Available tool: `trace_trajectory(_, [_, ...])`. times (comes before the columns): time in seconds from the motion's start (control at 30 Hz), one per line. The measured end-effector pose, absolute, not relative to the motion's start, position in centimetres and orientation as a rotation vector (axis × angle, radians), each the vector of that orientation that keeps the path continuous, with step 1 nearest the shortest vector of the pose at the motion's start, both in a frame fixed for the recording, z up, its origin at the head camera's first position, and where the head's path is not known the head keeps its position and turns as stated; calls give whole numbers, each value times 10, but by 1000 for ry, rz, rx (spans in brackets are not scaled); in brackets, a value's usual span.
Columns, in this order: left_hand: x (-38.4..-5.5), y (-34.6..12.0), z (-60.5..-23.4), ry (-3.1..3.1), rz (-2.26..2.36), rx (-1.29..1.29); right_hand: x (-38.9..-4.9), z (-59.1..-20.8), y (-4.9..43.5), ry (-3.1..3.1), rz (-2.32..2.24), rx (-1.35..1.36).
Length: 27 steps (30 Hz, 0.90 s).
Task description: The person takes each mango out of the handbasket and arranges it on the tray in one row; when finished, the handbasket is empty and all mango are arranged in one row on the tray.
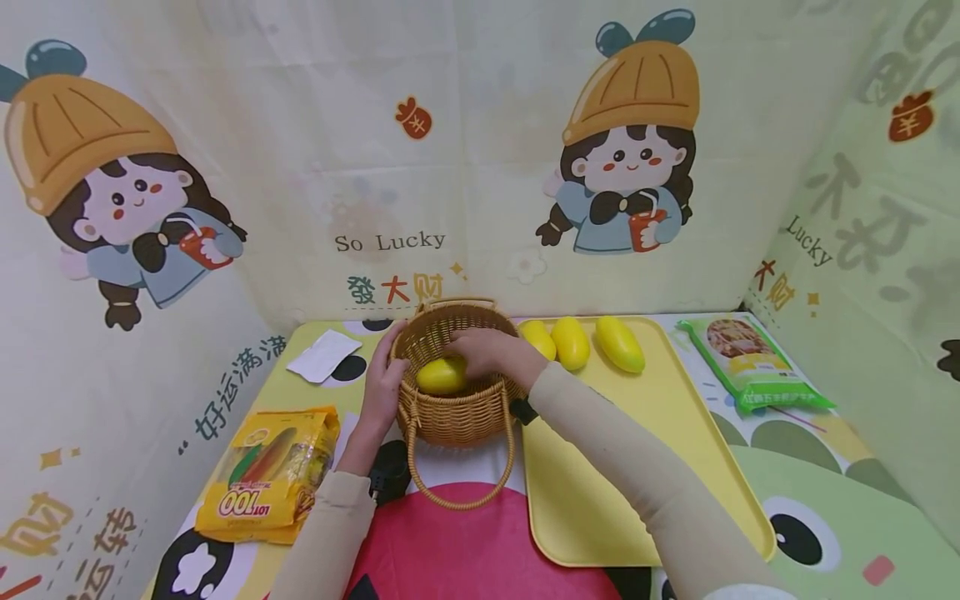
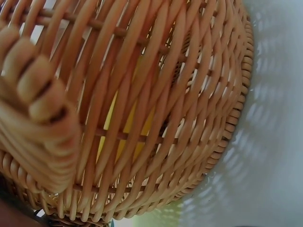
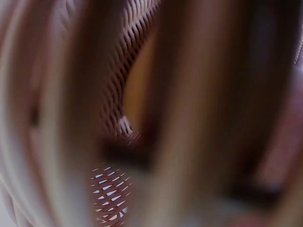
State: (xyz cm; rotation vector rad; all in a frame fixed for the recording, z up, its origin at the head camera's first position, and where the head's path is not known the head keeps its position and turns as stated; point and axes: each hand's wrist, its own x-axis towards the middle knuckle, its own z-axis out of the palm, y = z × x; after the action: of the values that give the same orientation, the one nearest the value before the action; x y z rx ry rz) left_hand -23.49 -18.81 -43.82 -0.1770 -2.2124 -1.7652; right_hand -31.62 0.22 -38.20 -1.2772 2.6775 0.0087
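Observation:
A wicker basket (image 1: 457, 417) with its handle (image 1: 461, 504) folded down toward me stands at the middle of the table; its weave fills the left wrist view. My left hand (image 1: 381, 387) holds the basket's rim on the left side. Inside the basket my right hand (image 1: 491, 350) grips the right end of a yellow mango (image 1: 441, 377), with its fingertips partly hidden behind the fruit. In the left wrist view some yellow (image 2: 125, 127) shows through the weave. Close, blurred wicker strands (image 3: 189, 113) cover most of the right wrist view.
A yellow tray (image 1: 600, 467) lies right of the basket, with three mangoes (image 1: 620, 343) at its far end. A green food packet (image 1: 753, 362) is on the far right. On the left are a yellow snack bag (image 1: 273, 475) and a white paper (image 1: 324, 356). Printed cloth walls surround the table.

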Motion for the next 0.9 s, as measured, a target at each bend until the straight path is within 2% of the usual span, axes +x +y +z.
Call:
trace_trajectory(0.07, [-236, -189, -441, -2211, -1751, -173, -315, -383, 2, 2657, 33, -1253])
trace_trajectory(0.3, [-213, -181, -410, -2236, -1783, -178, -314, -384, 0, 2528, -119, -1251])
trace_trajectory(0.67, [-233, -189, -438, -2200, -1790, -183, -313, -386, 0, 2477, -196, -1239])
trace_trajectory(0.9, [-236, -189, -442, -2196, -1775, -197, -313, -385, 2, 2477, -194, -1186])
